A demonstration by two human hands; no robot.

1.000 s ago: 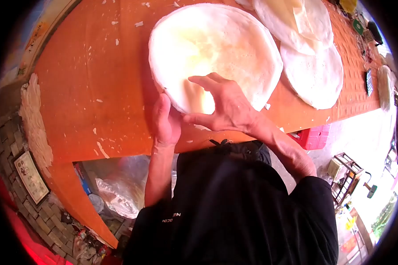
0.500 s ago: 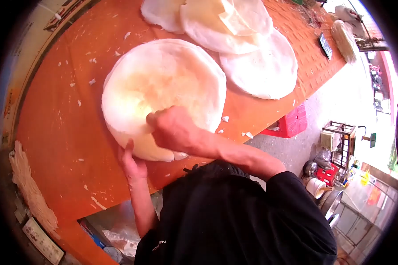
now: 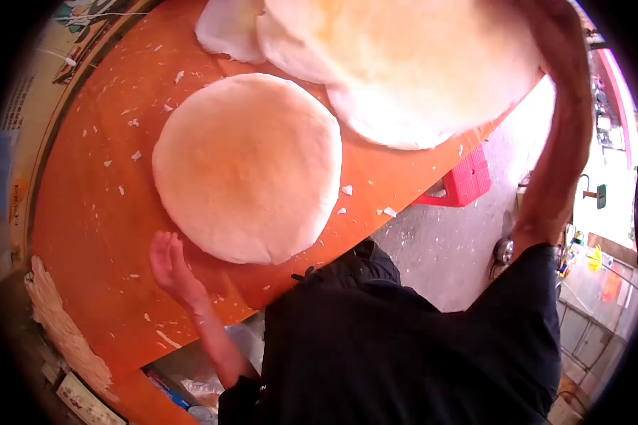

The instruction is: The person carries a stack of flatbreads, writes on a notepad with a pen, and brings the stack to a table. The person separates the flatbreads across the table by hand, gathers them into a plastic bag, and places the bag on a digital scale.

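Observation:
A thick, pale round stack of dough-like sheets (image 3: 248,170) lies on the orange table. My left hand (image 3: 170,265) is open beside its lower left edge, fingers raised and apart from it. My right arm reaches to the top right, where my right hand (image 3: 535,10) is dark, blurred and partly cut off by the frame. It grips the far edge of a large, thin round dough sheet (image 3: 411,57), spread over the pile at the back. Beneath that sheet show the edges of other pale sheets (image 3: 230,32).
The orange table (image 3: 92,219) carries scattered white scraps (image 3: 136,155) and a strip of beige, crumpled material (image 3: 67,326) along its left edge. A red plastic stool (image 3: 468,177) stands beyond the right edge. Assorted household items lie on the floor at right.
My right hand has gone from the near rim of the round stack to the top right, carrying a thin sheet over the back pile. My left hand has drawn slightly left, off the stack.

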